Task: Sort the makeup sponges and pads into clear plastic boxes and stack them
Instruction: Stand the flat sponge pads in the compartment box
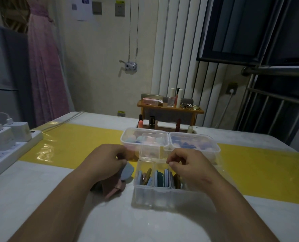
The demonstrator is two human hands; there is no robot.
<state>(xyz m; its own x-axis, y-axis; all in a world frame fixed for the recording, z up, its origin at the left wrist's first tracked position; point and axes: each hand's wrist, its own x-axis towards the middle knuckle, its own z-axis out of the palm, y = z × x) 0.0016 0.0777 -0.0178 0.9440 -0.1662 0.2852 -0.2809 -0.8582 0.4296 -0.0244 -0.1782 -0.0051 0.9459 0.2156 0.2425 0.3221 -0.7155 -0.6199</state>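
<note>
A clear plastic box (162, 198) stands on the table in front of me, with several flat pads (160, 178) upright in its compartments. My left hand (106, 161) holds a bunch of pads left of the box: a blue-grey pad (128, 170) sticks out on top and a pink pad (113, 188) hangs below. My right hand (188, 168) hovers over the box's right side with thumb and finger pinched together; whether anything is between them is unclear. Behind stand two larger clear boxes, the left box (127, 137) and the right box (211, 145), both holding sponges, with a small clear box (151, 146) between them.
A white power strip (10, 151) with two chargers lies at the table's left edge. A small wooden shelf (171, 109) with cosmetics stands behind the table, and lipsticks (152, 122) stand beneath it. A yellow strip (71, 144) crosses the white table.
</note>
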